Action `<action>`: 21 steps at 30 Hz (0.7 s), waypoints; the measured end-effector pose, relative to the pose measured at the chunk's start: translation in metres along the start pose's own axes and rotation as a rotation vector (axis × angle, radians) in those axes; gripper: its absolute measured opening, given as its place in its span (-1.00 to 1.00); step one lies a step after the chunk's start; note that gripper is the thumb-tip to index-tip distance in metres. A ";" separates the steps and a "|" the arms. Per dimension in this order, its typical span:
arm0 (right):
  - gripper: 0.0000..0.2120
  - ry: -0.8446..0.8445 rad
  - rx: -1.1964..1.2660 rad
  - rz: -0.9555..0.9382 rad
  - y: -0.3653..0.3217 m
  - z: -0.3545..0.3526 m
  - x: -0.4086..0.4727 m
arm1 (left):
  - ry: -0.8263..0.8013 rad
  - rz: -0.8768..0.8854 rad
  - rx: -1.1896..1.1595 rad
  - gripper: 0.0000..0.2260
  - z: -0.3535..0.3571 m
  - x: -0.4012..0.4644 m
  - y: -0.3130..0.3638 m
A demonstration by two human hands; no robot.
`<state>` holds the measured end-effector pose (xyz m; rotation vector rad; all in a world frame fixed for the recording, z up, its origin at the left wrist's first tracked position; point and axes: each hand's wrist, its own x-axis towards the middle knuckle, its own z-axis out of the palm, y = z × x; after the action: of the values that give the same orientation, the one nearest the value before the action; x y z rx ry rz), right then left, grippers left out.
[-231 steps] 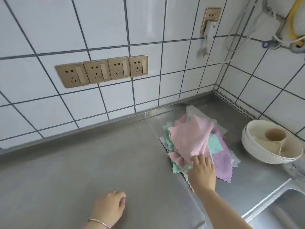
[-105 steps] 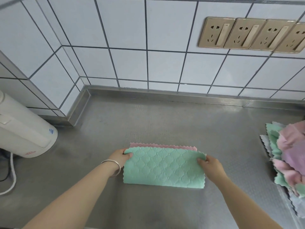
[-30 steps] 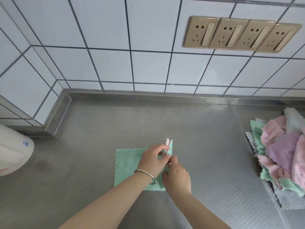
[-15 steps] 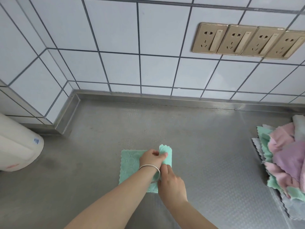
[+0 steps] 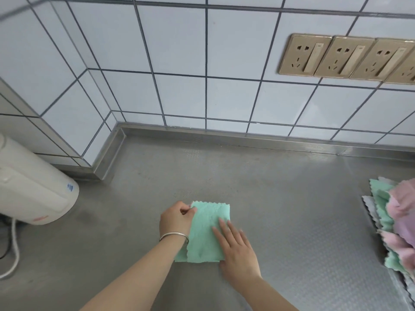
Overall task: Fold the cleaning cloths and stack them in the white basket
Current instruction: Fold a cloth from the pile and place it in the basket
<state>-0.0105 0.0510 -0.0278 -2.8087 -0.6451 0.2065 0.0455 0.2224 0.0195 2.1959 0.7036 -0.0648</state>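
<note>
A green cleaning cloth, folded into a narrow rectangle with a zigzag top edge, lies on the steel counter near the front. My left hand pinches its upper left corner, a bracelet on the wrist. My right hand lies flat with fingers spread on the cloth's right side, pressing it down. A loose pile of pink, green, purple and grey cloths sits at the right edge. The white basket is out of view.
A white appliance with a cord stands at the left by the tiled corner. Gold wall sockets hang at the upper right. Bare steel counter stretches between the folded cloth and the pile.
The right half of the green cloth has been folded over to the left, and my right hand now lies flat on it. The camera view shifted slightly right.
</note>
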 end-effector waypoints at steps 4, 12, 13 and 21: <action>-0.08 -0.032 -0.029 -0.049 -0.005 0.010 0.003 | -0.076 -0.074 -0.116 -0.78 -0.008 0.010 -0.013; -0.08 0.039 -0.037 -0.093 -0.012 0.017 0.009 | -0.055 -0.102 -0.066 -0.77 -0.014 0.025 -0.030; -0.15 0.043 -0.036 -0.099 -0.014 0.018 0.010 | -0.044 -0.130 -0.111 -0.81 -0.015 0.027 -0.031; -0.41 0.061 -0.064 -0.049 -0.013 0.024 0.015 | -0.061 -0.074 -0.260 -0.79 -0.015 0.007 -0.046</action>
<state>-0.0077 0.0743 -0.0487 -2.8439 -0.7175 0.0926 0.0255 0.2597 -0.0041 1.9122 0.7164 -0.0735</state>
